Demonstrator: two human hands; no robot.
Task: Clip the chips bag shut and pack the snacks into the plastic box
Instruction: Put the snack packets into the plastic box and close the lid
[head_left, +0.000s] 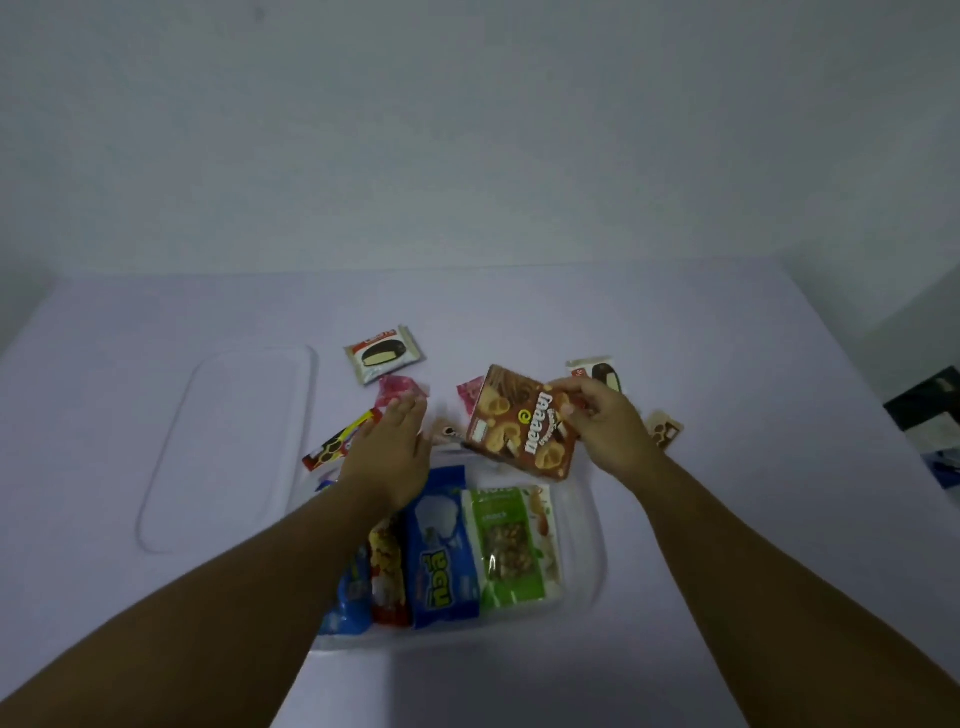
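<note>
The right hand (597, 415) pinches the brown box (522, 421) by its right edge, thumb and fingers curled on it, holding it tilted above the far rim of the tub (592, 551). The left hand (389, 447) hovers flat with fingers straight, holding nothing, at 9 o'clock of the brown box. Inside the tub, a green pack (511, 545), a blue pack (441, 551) and a red pack (387, 566) lie side by side; no clip can be made out on any of them.

The step in hand looks to be stowing the brown box. It would go best laid flat in the free strip at the tub's 12 o'clock end, long side across, with the left hand steadying the packs so they do not ride up. Loose snacks remain on the table: a pie (383, 354) at 11 o'clock of the tub, a pink sweet (402, 389) beside the left fingertips, a wafer (343, 440). The lid (228, 447) lies at 9 o'clock.
</note>
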